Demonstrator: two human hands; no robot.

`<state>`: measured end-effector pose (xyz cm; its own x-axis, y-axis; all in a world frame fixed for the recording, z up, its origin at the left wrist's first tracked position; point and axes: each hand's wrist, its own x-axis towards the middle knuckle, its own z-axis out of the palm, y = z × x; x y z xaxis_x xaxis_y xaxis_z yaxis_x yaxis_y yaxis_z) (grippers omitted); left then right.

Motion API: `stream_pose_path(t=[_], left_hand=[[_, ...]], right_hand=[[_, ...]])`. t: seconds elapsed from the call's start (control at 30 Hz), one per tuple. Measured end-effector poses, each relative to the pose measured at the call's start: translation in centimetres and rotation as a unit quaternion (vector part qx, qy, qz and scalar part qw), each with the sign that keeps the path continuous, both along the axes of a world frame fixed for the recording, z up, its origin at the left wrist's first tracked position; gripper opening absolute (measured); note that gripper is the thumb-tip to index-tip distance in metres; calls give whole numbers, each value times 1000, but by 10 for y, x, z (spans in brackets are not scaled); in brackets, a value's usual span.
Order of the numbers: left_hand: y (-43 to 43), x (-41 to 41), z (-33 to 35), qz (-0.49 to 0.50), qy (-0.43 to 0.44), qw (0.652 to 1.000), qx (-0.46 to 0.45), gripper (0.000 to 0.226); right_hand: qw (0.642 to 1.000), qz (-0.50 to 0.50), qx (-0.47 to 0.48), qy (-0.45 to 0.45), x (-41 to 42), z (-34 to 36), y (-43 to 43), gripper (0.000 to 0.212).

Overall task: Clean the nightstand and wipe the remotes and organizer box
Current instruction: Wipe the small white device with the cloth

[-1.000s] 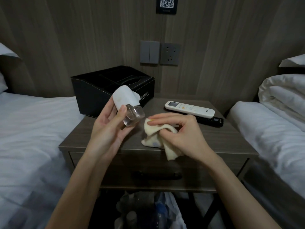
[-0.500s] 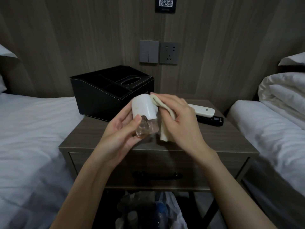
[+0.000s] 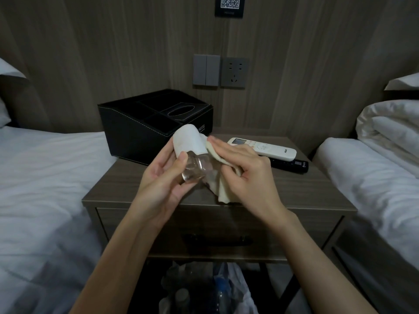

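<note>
Bag under the nightstand: a crinkled plastic bag [image 3: 204, 288] is sitting at the near bottom edge, holding clear bottles; cut off by the frame, its contents are hard to make out in the dark.
Nightstand: the wood-grain top [image 3: 294, 189] is showing matte grey-brown; a drawer with a dark handle is facing near, partly hidden by both forearms.
Left hand: the left hand [image 3: 163, 184] is curling its fingers and thumb around a small device, gripping the clear part from the left.
Device: the device [image 3: 191, 152] is being held above the nightstand's middle, tilted, a smooth white rounded cap at the far end and a clear glassy bottle at the near end.
Right hand: the right hand [image 3: 244, 173] is lying with fingers nearly flat, pressing a cloth against the device's right side.
Cloth: the cream cloth [image 3: 224, 189] is hanging soft and folded, mostly hidden under the palm.
Remotes: a white remote [image 3: 263, 148] with a small screen is lying on the right far side, a black remote [image 3: 292, 165] just beside it, partly hidden.
Box: the black organizer box [image 3: 136, 132], stitched along its edges, is standing at the far left corner of the nightstand; its printed wording is partly hidden by the device.
</note>
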<state>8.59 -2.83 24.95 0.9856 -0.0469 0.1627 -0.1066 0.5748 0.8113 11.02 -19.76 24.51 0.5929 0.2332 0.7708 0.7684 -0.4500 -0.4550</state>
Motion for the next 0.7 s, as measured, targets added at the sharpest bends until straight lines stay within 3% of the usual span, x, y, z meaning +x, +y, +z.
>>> stream_pose_path(t=[0.13, 0.23, 0.33, 0.47, 0.6, 0.7], left_hand=[[4, 1, 3, 16, -4, 1000, -18, 65], [6, 1, 2, 53, -7, 999, -1, 67], [4, 0, 0, 84, -24, 996, 21, 71], [-8, -4, -1, 129, -75, 986, 77, 69], [-16, -6, -4, 144, -92, 980, 106, 65], [-11, -5, -1, 99, -64, 989, 94, 59]], right_hand=[[999, 21, -21, 22, -2, -5, 1, 46], [998, 11, 48, 46, -3, 3, -1, 40], [985, 20, 122, 117, -7, 17, -3, 34], [967, 47, 127, 215, -13, 22, 5, 15], [962, 64, 111, 241, -12, 17, 11, 32], [951, 82, 139, 262, -10, 21, 4, 29]])
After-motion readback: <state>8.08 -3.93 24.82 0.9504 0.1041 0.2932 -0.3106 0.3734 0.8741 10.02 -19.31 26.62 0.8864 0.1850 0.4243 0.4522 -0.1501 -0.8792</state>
